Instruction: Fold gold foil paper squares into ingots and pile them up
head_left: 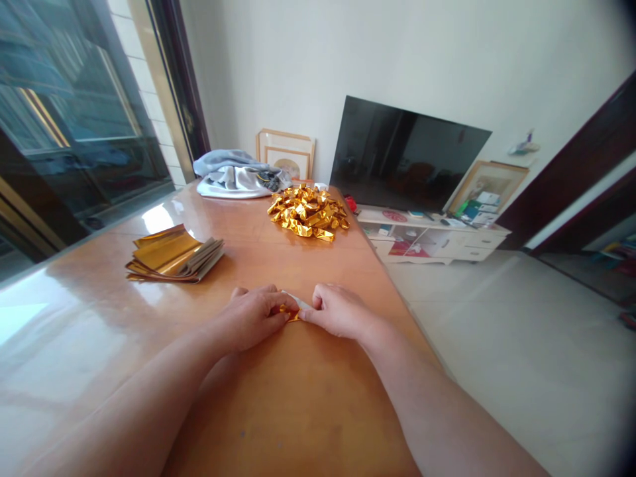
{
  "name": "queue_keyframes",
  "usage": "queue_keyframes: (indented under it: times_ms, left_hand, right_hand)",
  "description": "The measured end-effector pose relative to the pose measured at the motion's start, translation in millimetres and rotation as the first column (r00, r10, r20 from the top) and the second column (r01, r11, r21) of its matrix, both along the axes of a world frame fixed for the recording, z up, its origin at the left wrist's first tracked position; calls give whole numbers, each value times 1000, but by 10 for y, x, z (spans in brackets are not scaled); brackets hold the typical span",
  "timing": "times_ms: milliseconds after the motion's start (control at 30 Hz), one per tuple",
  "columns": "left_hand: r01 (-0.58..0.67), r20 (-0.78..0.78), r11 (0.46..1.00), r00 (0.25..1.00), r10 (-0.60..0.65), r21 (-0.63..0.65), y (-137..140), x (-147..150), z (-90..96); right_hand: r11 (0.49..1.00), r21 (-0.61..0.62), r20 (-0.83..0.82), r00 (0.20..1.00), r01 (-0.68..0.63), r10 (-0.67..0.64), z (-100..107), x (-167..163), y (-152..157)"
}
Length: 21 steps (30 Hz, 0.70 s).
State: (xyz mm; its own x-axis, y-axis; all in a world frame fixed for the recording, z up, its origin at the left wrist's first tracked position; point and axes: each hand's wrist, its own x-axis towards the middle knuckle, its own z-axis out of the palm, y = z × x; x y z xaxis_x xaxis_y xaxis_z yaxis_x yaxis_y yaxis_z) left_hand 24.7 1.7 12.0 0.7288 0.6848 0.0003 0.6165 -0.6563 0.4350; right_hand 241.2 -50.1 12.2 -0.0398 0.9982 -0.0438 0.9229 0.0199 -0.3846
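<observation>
Left hand [254, 315] and right hand [340, 311] are grasping a small piece of gold foil [293, 317] between them, thumbs and fingers pinching it low over the wooden table [298, 404], its pale underside showing. Folding appears to be the step in hand; the next move is probably calling for firm thumb pressure along the crease, edges aligned. Beyond the left hand, a stack of gold sheets [166, 255] is lying loosely. Farther off, a heap of folded gold pieces [308, 213] is glinting, with a cloth bundle [231, 177] resting near it. Past the table, a dark television [405, 156] is facing the room.
</observation>
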Motion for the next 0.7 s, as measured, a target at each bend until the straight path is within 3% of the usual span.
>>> queue_keyframes:
  times_ms: [333,600,700]
  left_hand:
    - [-11,-21,1000,1000,12,16,4,6,-5]
    - [-16,-23,1000,1000,17,18,6,8,-19]
    - [-22,-26,1000,999,22,18,0,14,-8]
  right_hand:
    - [990,-140,-34,999,33,-39,35,99,19]
    - [988,-157,-161,986,8,-34,31,188,1]
    - [997,-68,-212,976,25,-39,17,132,-5]
